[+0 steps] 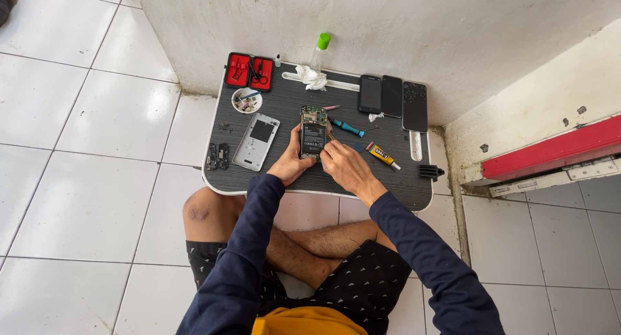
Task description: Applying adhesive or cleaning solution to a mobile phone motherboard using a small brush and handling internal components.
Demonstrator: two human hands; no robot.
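An opened phone (314,130) with its battery and green circuit board showing lies in the middle of a small dark lap table (284,102). My left hand (290,162) grips the phone's lower left edge. My right hand (345,166) sits at the phone's lower right side, fingers pinched near its edge; whether it holds a small tool I cannot tell. The phone's silver back cover (256,141) lies to the left of the phone.
A red tool case (249,72), a small dish of parts (246,100), a white cloth (312,78), a green-capped bottle (320,50), three dark phones (392,97), a blue screwdriver (348,128) and a glue tube (381,155) are on the table. A wall stands behind.
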